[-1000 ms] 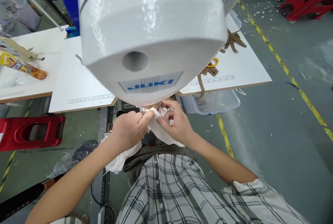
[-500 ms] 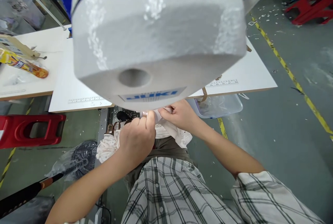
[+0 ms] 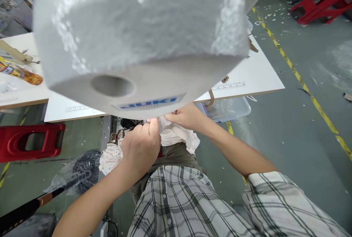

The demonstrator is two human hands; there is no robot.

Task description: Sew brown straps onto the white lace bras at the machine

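Observation:
A large white JUKI sewing machine head [image 3: 148,79] fills the upper middle of the view and hides its needle area. Just below its lower edge, my left hand [image 3: 141,143] is closed on white lace-trimmed fabric [image 3: 176,136]. My right hand [image 3: 188,117] pinches the same fabric on the other side, its fingertips partly covered by the machine. The cloth hangs over my lap between both hands, and a ruffled lace part [image 3: 110,158] shows left of my left wrist.
The white table [image 3: 255,75] carries printed rulers and, at left, an orange drink bottle [image 3: 23,73]. A clear plastic bin [image 3: 229,109] hangs under its right front edge. One red stool [image 3: 52,141] stands at left, another red stool [image 3: 316,6] at far right.
The view has shifted, so the machine head looks larger and further left. Both hands keep hold of the fabric; the right one sits slightly further under the machine's edge.

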